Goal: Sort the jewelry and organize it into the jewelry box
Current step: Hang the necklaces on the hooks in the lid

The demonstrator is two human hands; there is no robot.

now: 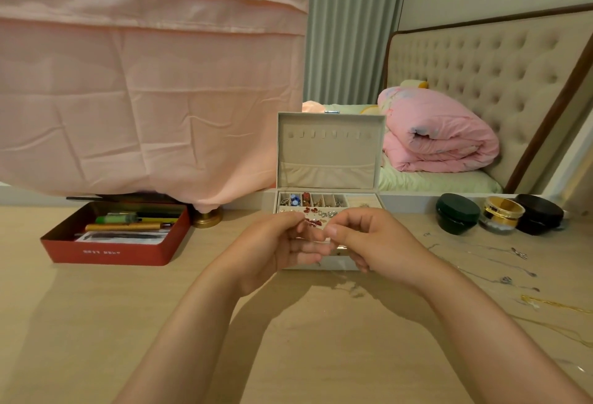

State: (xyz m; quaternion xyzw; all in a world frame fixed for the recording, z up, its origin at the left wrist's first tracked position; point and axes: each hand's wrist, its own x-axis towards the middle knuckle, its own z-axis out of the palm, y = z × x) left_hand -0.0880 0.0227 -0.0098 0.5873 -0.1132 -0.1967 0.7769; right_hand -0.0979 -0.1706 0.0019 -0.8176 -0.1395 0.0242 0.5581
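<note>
Head view: the box (327, 153) sits at the far middle of the table (96, 323), its long axis running left to right. Its lid stands upright on the far side, so the open tray faces the person. The back row of narrow slots holds small pieces, blue, red and silver. The front row carries red and silver studs (313, 211).

Both forearms reach forward from the near edge and converge just in front of the box. The left hand (282, 243) is turned palm inward with its fingers curled. The right hand (369, 240) mirrors it, thumb on top. Their fingertips meet over the front of the tray. They may be pinching a small piece between them, but it is too small or too hidden to tell.

A thin chain (351, 289) lies on the table just below the hands. Silver chains (500, 262) and a gold chain (552, 305) are spread out to the right, near the right forearm. Three jars (457, 212) stand along the far right edge. A red tin (112, 252) of pens sits well to the left of the box, with bare table between them and more bare table toward the near edge. A pink cloth (144, 82) hangs behind the tin
</note>
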